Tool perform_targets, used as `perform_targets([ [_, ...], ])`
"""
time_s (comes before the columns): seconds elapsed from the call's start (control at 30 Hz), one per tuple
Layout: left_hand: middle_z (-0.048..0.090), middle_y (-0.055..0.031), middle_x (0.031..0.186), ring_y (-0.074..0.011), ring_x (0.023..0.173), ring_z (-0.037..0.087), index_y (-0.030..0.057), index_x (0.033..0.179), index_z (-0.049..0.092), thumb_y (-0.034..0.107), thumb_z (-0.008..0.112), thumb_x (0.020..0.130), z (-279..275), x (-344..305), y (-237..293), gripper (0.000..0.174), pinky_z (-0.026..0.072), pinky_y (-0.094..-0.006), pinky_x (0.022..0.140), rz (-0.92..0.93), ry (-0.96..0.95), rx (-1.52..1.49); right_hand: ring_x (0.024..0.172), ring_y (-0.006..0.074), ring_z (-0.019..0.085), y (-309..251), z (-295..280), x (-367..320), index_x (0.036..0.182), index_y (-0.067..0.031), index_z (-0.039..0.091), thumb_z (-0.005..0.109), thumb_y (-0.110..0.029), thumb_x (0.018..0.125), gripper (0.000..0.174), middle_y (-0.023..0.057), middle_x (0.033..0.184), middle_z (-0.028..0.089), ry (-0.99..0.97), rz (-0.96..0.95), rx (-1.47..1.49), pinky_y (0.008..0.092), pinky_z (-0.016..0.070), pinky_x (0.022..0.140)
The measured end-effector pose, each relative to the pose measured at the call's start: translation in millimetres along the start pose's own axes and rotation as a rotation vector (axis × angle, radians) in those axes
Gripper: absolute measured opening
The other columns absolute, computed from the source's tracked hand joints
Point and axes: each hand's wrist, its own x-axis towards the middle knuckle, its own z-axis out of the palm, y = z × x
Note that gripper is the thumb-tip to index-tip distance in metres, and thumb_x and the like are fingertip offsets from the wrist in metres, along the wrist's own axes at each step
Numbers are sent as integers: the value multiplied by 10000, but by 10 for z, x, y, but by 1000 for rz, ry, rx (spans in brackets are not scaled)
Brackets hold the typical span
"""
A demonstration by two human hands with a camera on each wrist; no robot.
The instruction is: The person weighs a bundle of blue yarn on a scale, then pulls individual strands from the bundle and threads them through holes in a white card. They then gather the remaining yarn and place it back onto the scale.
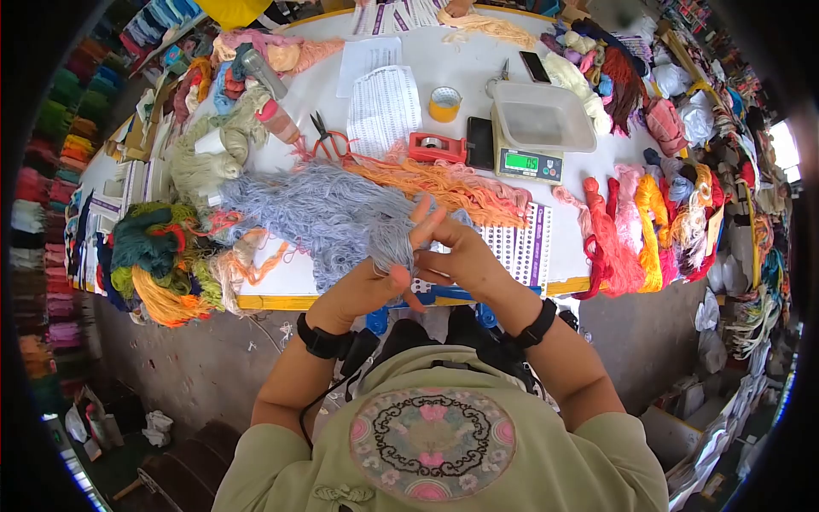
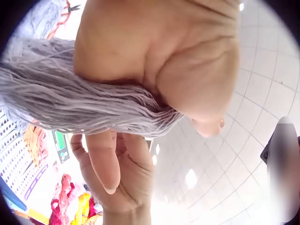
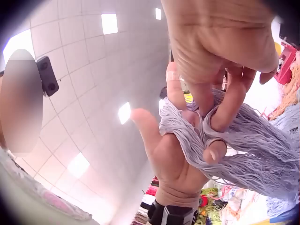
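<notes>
A hank of grey-blue yarn (image 1: 320,209) spreads over the front of the table, and its near end is gathered between my two hands. My left hand (image 1: 363,293) holds that end from below; in the right wrist view the strands (image 3: 180,133) loop across its palm, with the thumb sticking out. From the other side my right hand (image 1: 461,254) reaches in, its fingers (image 3: 230,105) hooked among the strands. The left wrist view has the bundle (image 2: 93,105) running tightly together under the left hand (image 2: 154,51), with the right hand (image 2: 124,183) beyond it.
Orange yarn (image 1: 444,192), scissors (image 1: 327,136) and a red tape dispenser (image 1: 437,148) lie behind the hank. To the right are a scale (image 1: 527,164) bearing a plastic tub (image 1: 546,115), punched cards (image 1: 520,247) and coloured hanks (image 1: 653,230). More yarn (image 1: 153,247) is heaped at left.
</notes>
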Motion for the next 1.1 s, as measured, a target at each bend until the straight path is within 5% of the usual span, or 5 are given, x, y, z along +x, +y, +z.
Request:
perform_targets([
  [0.23,660,-84,1056,-114,755,619,83,1291,548,192,621,920,-61,146,-56,393,499,-236,569,211,359,625,804,144,563,-24,2,-239,941,-51,641,646,-158,888,120,11,811,593,46,190,228,276,425,731],
  [0.47,605,18,627,-14,414,335,104,1008,627,364,501,992,267,346,-324,290,264,-188,380,-312,284,9,876,182,576,135,-308,-434,1066,-29,568,601,-160,927,194,98,806,561,244,-223,-484,303,446,754],
  [0.63,467,69,552,-1,411,320,102,1086,632,371,523,982,317,573,-358,309,249,-181,378,-269,389,-47,964,124,509,92,-477,-551,1084,-54,584,530,-172,976,169,6,871,548,276,125,241,288,393,917],
  [0.8,446,80,554,3,411,308,112,1200,619,315,527,985,349,734,-188,309,238,-172,380,-95,336,19,679,68,416,52,-694,-590,1007,-49,591,520,-294,982,256,-33,701,469,223,153,297,225,354,659],
  [1.1,519,37,721,-11,452,324,88,1394,454,159,546,953,415,779,-42,456,260,-170,401,-100,328,-48,758,43,472,-269,-853,-579,1101,-55,609,559,-263,972,250,-53,819,541,-51,179,265,213,410,698],
])
